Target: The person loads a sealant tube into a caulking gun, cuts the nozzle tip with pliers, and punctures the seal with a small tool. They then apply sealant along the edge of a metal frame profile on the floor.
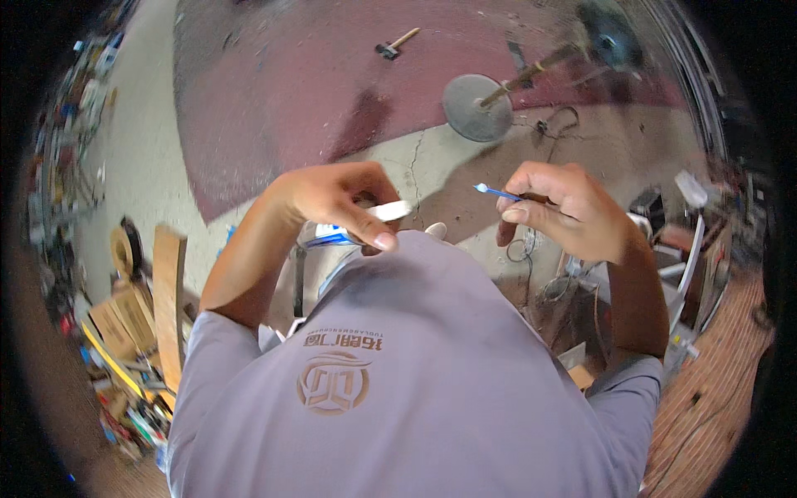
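My left hand [344, 203] is closed, with a white, round-ended piece [390, 210] sticking out between thumb and fingers. Below that wrist shows a white-and-blue packet or tube [330, 236]; whether it is part of the white piece I cannot tell. My right hand [564, 207] pinches a thin blue stick [502, 193] between thumb and forefinger. A pale blob sits close to the stick's pointed end, which is aimed left toward my other hand. The two hands are apart, held in front of my chest.
A hammer [397, 44] lies on the dark red mat [274, 100]. Beyond my right hand stands a round metal base [477, 108] with a pole. Wooden boards [168, 299] and cardboard [124, 324] are piled at left. Cables [560, 122] trail over the concrete floor [137, 166].
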The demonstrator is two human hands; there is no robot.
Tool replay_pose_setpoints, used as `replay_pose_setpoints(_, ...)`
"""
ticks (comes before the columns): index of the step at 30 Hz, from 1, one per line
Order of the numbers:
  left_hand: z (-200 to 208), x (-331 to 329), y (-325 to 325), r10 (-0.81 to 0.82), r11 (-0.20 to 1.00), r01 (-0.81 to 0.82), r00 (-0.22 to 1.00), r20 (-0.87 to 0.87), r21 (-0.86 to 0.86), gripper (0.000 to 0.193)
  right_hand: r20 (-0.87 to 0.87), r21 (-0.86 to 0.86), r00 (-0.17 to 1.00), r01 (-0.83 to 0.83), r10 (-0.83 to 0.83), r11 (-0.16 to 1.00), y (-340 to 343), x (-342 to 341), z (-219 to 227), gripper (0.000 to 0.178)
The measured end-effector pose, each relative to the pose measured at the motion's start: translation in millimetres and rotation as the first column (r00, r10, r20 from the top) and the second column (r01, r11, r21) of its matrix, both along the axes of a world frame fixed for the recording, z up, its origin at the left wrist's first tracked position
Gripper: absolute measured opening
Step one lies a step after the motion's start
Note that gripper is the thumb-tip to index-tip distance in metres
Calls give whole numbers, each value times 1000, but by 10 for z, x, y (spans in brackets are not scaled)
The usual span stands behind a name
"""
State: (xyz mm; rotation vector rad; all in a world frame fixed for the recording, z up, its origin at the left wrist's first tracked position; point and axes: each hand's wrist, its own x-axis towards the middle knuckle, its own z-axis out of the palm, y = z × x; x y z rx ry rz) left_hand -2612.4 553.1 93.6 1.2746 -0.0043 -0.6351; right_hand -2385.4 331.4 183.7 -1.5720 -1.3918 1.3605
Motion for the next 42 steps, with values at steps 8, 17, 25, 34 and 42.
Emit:
replay_pose_setpoints(8, -199, 261, 210, 411, 900, -388, 908, -87, 196, 25, -170, -59, 679, 717, -714, 695, -948, -131, -1212, 32)
replay_pose_setpoints(17, -765, 1500, -184, -191, 951, 153, 974, 122, 268, 21, -97, -373, -423, 855, -901, -361, -2866, -1805, -3364, 37)
replay_pose_setpoints(25, -636, 2114, -1270, -337, 895, 193, 884, 325, 403, 21, 2, -475, -963, 235, -269, -848, -4222, -3193, -4300, 37)
replay_pose_setpoints(34, -316, 2133, -1859, -258, 907, 44, 843, 472, 418, 21, 21, -236, -999, 40, -46, -971, -5799, -3231, -4802, 37)
replay_pose_setpoints(42, -315, 1776, -1773, -121, 846, -217, 811, 573, 487, 33, 457, 172, -856, 352, -242, -920, -5012, -2843, -4942, 49)
